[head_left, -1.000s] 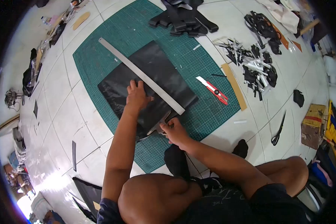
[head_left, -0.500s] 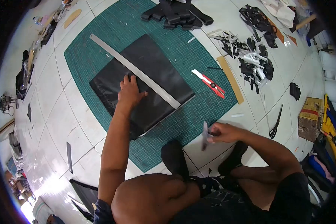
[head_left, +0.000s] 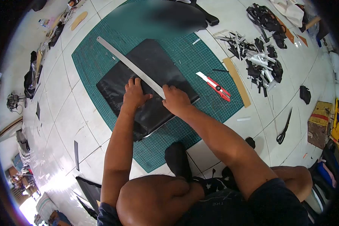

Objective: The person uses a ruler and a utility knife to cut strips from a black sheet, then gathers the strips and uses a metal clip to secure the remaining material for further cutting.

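Observation:
A black sheet of material [head_left: 154, 66] lies on a green cutting mat [head_left: 98, 52] on the tiled floor. A long metal ruler [head_left: 128, 62] runs diagonally across the sheet. My left hand [head_left: 133, 94] presses flat on the sheet just left of the ruler, fingers spread. My right hand [head_left: 176, 100] rests on the near end of the ruler and covers it; its fingers are bent down onto it. A red and white utility knife [head_left: 214, 86] lies on the mat to the right of the sheet, apart from both hands.
Black and white offcuts [head_left: 260, 62] are heaped at the right, with a tan strip [head_left: 236, 81] beside the mat. Scissors [head_left: 283, 128] and a cardboard box [head_left: 319, 126] lie further right. My bent knees fill the bottom of the view. Clutter lines the left edge.
My right hand, which held a thin strip out to the right half a second ago, has come back empty and now lies on the ruler's near end. The left hand stayed on the sheet.

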A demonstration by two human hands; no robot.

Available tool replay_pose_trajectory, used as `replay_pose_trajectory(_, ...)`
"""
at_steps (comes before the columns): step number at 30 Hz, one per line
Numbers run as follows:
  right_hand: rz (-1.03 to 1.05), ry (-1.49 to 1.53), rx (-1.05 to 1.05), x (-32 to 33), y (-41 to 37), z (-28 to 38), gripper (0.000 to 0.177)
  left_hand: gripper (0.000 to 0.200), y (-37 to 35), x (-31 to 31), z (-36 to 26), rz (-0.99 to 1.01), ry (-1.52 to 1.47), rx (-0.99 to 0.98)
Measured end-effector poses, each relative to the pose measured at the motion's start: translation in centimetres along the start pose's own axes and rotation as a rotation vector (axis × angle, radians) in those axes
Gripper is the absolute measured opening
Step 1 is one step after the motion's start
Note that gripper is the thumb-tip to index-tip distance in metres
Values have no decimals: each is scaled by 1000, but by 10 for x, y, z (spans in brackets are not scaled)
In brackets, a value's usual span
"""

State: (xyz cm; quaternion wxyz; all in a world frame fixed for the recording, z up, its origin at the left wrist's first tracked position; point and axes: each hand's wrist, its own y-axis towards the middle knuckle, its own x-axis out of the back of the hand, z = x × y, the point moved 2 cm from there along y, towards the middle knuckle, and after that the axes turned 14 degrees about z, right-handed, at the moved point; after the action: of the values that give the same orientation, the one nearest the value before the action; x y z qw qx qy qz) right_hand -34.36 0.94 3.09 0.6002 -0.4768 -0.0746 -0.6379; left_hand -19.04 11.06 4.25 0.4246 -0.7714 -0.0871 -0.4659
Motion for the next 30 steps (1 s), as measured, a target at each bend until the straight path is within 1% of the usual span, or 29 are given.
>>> replay_pose_trajectory(3,36,86,25,10,-26,-18,43,90,3,2,-1,13,-17,3)
replay_pose_trajectory(5,19,188,151,14,-57,-47,43,88,7,1,1,32,-22,1)
replay_pose_trajectory(7,85,171,179,16,-94,-73,41,88,4,3,-3,26,-15,9)
replay_pose_trajectory(10,179,306,192,2,-135,-101,41,89,4,-3,-1,18,24,-18)
replay_pose_trajectory(12,188,394,181,-12,-147,-106,43,92,9,-3,1,31,14,-37)
replay_pose_trajectory(13,193,433,184,-18,-147,-107,44,93,14,-4,4,44,42,-29)
replay_pose_trajectory(16,183,282,281,-14,-135,-106,44,96,16,-7,3,85,89,5)
replay_pose_trajectory(17,202,243,266,-6,-129,-108,43,96,13,-4,1,103,83,15)
replay_pose_trajectory(19,224,172,229,39,-119,-104,40,97,10,3,-5,130,94,36)
replay_pose_trajectory(20,1,213,284,40,-103,-119,35,97,9,4,-6,145,108,50)
replay_pose_trajectory(22,-162,238,121,88,-78,-142,33,97,16,3,-6,157,117,57)
replay_pose_trajectory(24,-271,438,-28,119,-61,-174,31,97,16,-1,1,161,103,54)
replay_pose_trajectory(27,-266,367,-11,135,-63,-176,32,96,12,5,-9,167,91,105)
replay_pose_trajectory(28,-175,321,0,129,-66,-168,36,96,17,9,-8,160,104,91)
replay_pose_trajectory(30,-135,313,108,101,-75,-146,41,96,17,4,-2,171,117,73)
